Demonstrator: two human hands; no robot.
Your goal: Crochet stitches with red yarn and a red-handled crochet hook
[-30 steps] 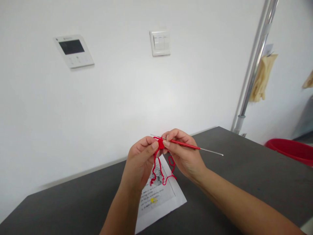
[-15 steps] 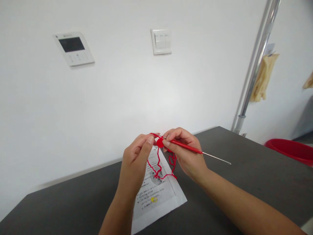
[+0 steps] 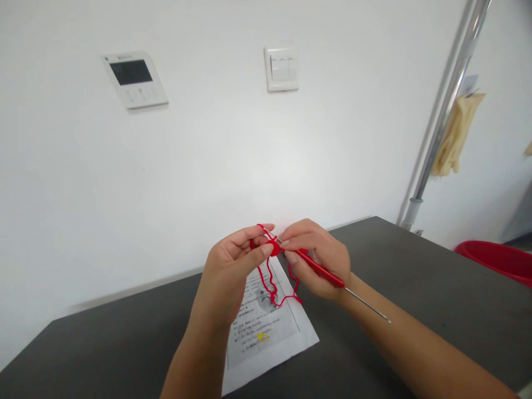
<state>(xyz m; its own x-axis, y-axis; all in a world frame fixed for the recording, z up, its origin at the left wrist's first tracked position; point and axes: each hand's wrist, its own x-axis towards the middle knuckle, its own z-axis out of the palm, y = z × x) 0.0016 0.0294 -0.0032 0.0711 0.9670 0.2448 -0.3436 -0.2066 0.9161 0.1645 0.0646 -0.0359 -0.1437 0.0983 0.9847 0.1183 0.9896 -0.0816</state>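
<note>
Between the thumb and fingers of my left hand (image 3: 233, 260) is a small round piece of red crochet (image 3: 273, 247). Red yarn (image 3: 272, 280) loops over that hand's raised index finger and hangs down in loose strands to the paper. My right hand (image 3: 318, 257) grips a crochet hook (image 3: 324, 273) by its red handle, pen-like. The hook's thin metal end points left at the crochet piece, close to the yarn on the index finger. Its other metal end sticks out to the lower right. Exactly how the tip meets the stitches is too small to tell.
A printed sheet (image 3: 286, 346) with a small yellow piece (image 3: 262, 336) on it lies beneath my hands on the dark table (image 3: 137, 343). The white wall rises behind. A red tub (image 3: 494, 260) stands past the table's right edge, near a metal pole (image 3: 446, 111).
My left thumb has come down onto the crochet piece. The hook has tilted more steeply, its rear end lower, as my right hand turned. The view has shifted slightly.
</note>
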